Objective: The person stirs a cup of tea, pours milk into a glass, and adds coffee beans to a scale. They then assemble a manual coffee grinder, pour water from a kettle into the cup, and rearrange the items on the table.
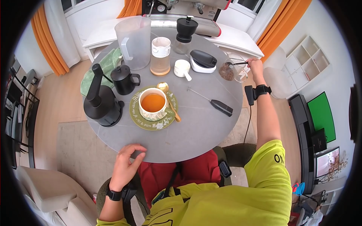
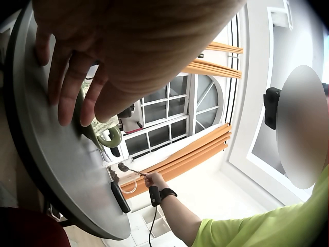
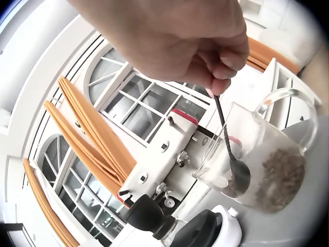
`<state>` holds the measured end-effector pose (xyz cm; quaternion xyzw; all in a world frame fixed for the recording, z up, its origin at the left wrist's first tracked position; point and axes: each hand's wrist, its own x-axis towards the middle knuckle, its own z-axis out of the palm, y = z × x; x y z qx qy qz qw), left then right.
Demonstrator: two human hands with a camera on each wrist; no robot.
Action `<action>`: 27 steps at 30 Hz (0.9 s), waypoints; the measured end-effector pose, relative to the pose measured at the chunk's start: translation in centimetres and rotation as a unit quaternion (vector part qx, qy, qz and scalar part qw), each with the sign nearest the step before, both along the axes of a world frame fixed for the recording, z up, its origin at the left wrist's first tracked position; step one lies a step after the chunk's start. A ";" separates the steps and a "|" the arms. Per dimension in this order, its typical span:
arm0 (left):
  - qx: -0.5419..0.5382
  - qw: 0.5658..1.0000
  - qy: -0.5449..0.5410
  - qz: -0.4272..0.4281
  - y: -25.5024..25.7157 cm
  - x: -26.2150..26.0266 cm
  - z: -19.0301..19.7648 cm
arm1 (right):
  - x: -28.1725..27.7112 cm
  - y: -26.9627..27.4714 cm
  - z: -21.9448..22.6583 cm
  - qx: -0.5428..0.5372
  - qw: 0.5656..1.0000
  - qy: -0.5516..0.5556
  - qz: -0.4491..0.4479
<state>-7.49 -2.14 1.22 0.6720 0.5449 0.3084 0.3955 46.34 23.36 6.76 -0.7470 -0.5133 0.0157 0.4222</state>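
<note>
My right hand (image 1: pixel 256 68) pinches the thin handle of a dark spoon (image 3: pixel 240 174) from above. In the right wrist view, the spoon slants down with its bowl overlapping the mouth side of a clear glass jug (image 1: pixel 227 71). Brown pieces (image 3: pixel 280 177) lie in the jug, whose glass handle faces away from the other tableware. At the table's near edge, my left hand (image 1: pixel 128 160) rests with relaxed fingers and holds nothing. A patterned cup (image 1: pixel 152 102) of amber liquid stands on a green saucer (image 1: pixel 137 118), with a gold spoon (image 1: pixel 171 103) beside it.
On the round grey table (image 1: pixel 188 139) are a milk frother (image 1: pixel 220 107), a black-and-white scale-like device (image 1: pixel 203 61), a white scoop (image 1: pixel 182 68), a glass canister (image 1: pixel 160 56), a coffee grinder (image 1: pixel 185 34), a plastic pitcher (image 1: pixel 134 43), a black kettle (image 1: pixel 102 103) and a black pot (image 1: pixel 124 80).
</note>
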 end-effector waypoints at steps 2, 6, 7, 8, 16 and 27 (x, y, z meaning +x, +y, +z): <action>0.019 1.000 -0.008 -0.001 0.1 0.0 -0.5 | 1.3 0.1 -0.5 0.015 0.998 0.055 0.003; 0.042 0.999 -0.015 -0.001 0.1 0.0 -0.7 | 2.3 -0.5 -0.5 0.036 0.979 0.200 -0.020; 0.042 0.999 -0.015 -0.001 0.1 0.1 -0.5 | 2.4 -0.7 -0.4 0.040 0.973 0.226 -0.036; 0.024 1.000 -0.012 0.002 0.0 0.1 -0.2 | 2.5 -0.8 -0.2 0.041 0.973 0.226 -0.037; 0.037 0.999 -0.015 0.003 0.0 0.1 -0.5 | 2.0 -1.5 1.3 0.120 0.944 0.305 -0.042; -0.001 1.000 -0.014 0.002 -0.1 0.2 0.5 | -7.5 -0.3 1.4 0.087 0.971 0.204 0.089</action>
